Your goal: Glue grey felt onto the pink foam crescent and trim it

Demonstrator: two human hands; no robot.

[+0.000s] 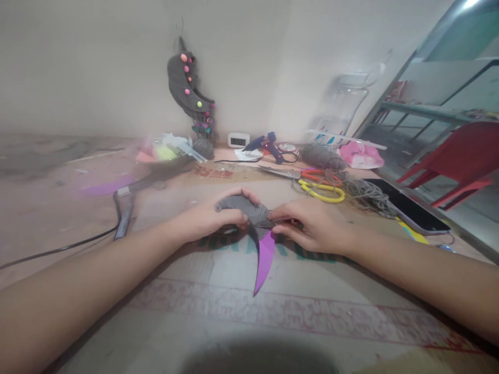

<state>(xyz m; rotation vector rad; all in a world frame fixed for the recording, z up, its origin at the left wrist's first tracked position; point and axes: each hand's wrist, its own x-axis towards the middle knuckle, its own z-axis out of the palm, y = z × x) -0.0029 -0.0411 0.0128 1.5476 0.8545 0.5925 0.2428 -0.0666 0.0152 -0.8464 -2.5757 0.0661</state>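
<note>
Between my hands is a crescent shape (266, 259), partly wrapped in grey yarn (244, 205); its lower tip is bare purple and points down toward me. My left hand (210, 215) grips the wrapped end, thumb in front and fingers behind. At the border of yarn and purple, my right hand (307, 226) has thumb and fingertips pinched together at the crescent's edge. The strand in that pinch is too small to make out clearly. Both hands are just above a cardboard sheet (234, 322) with printed patterns.
Beyond my hands lie scissors with orange and yellow handles (323, 192), loose grey yarn (370, 197), a phone (409, 205), a blue glue gun (268, 148) and a small digital clock (238, 139). A marker (125, 218) and black cable are leftward. A grey crescent ornament (181, 80) hangs on the wall.
</note>
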